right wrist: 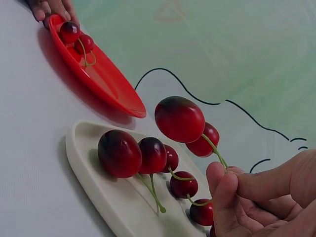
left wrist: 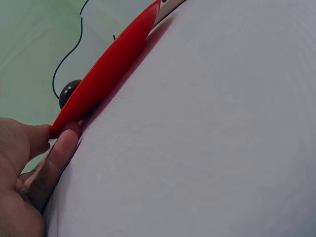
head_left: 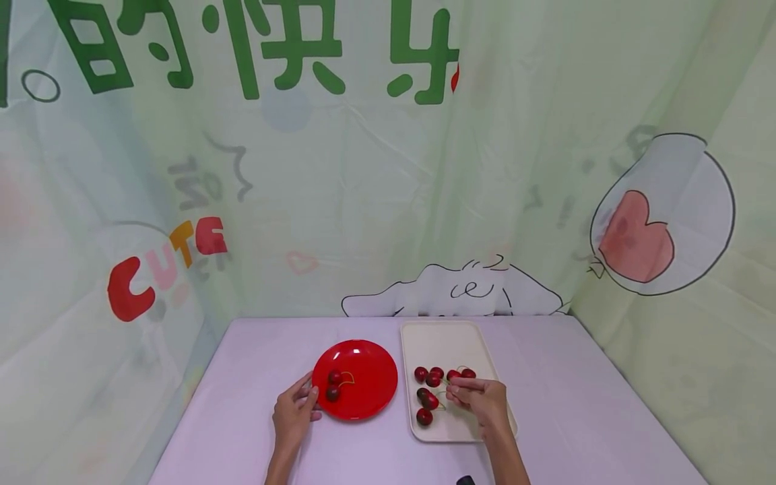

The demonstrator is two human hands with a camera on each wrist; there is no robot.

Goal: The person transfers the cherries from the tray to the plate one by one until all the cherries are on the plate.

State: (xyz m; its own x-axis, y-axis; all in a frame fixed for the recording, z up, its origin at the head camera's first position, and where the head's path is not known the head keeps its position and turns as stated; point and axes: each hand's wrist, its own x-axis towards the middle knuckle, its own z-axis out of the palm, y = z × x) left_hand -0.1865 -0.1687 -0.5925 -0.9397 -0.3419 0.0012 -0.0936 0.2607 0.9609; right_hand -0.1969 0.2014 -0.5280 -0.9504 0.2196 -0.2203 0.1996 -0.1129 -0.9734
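Observation:
At the left, my left hand [head_left: 294,412] holds the rim of a red plate [head_left: 370,387]. In the left wrist view the thumb lies at the rim and the other fingers [left wrist: 61,153] are beneath it. A pair of dark red cherries [head_left: 333,384] with joined green stems lies on the plate's left side. Over a cream tray [head_left: 448,340], my right hand [head_left: 485,401] pinches the green stems of another pair of cherries [right wrist: 179,119] between thumb and fingertips. These hang above the tray in the right wrist view. Several more cherries [right wrist: 119,154] lie on the tray below.
A pale cloth covers the table [head_left: 242,377]. Printed curtains [head_left: 388,202] rise behind it and at both sides. The plate and tray stand side by side with a narrow gap. A small black object [head_left: 465,480] shows at the front edge.

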